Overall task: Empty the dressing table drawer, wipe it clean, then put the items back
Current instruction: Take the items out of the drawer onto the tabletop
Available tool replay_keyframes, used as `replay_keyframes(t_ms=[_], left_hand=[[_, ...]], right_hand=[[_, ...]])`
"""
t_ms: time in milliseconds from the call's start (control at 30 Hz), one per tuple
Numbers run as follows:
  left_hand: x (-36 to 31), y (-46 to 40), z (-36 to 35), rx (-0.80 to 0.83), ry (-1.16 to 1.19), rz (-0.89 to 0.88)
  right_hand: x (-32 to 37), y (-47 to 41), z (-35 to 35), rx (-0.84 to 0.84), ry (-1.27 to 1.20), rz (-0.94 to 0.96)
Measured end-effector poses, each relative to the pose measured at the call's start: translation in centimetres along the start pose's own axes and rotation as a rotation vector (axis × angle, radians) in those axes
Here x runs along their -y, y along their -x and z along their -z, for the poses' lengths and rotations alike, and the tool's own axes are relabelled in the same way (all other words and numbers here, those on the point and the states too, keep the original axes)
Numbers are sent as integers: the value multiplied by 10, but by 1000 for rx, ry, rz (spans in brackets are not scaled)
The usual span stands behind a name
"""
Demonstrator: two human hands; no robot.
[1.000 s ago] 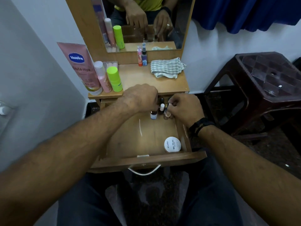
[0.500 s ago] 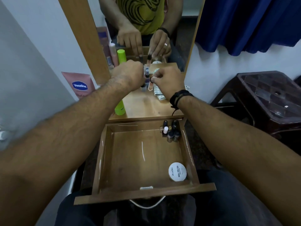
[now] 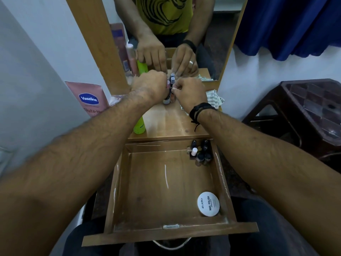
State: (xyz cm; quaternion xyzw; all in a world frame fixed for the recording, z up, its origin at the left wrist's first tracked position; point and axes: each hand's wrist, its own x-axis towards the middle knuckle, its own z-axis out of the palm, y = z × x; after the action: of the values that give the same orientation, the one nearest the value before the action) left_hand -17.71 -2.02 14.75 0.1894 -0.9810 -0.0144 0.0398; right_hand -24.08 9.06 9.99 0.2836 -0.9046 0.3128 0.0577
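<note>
Both hands were up at the back of the wooden desk, near 12 o'clock in view, w/ fingers curled. The left hand gripped a small bottle w/ a pale base, set down on the desk top; the right hand pinched a second small bottle just beside it, the two bottles touching or nearly so. Behind them, at 12, two more slim bottles w/ bluish caps stood against the mirror. The open brown wooden drawer sat pulled out below the hands, toward 6 o'clock, its white wire handle at the front edge. Inside, a cluster of small dark nail-polish bottles, one w/ a pale pink cap, stood in the far right corner at approx 1 o'clock; a round white tub marked "NAIL POLISH" lay in the near right corner at approx 5 o'clock. The rest of the drawer floor showed bare wood. On the desk at 9 o'clock stood a lime-green cylindrical bottle, partly hidden by the left forearm, and a pink Vaseline tube leaned further left. A striped green-and-white cloth lay at 3 o'clock of the hands, behind the right wrist. A dark brown plastic stool stood off to the right.
</note>
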Motion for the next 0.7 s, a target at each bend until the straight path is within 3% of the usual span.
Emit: replay_keyframes(t_ms=[700], left_hand=[[-3,14,14,-77,-13,-6]], right_hand=[[-6,16,17,-47,-42,4]])
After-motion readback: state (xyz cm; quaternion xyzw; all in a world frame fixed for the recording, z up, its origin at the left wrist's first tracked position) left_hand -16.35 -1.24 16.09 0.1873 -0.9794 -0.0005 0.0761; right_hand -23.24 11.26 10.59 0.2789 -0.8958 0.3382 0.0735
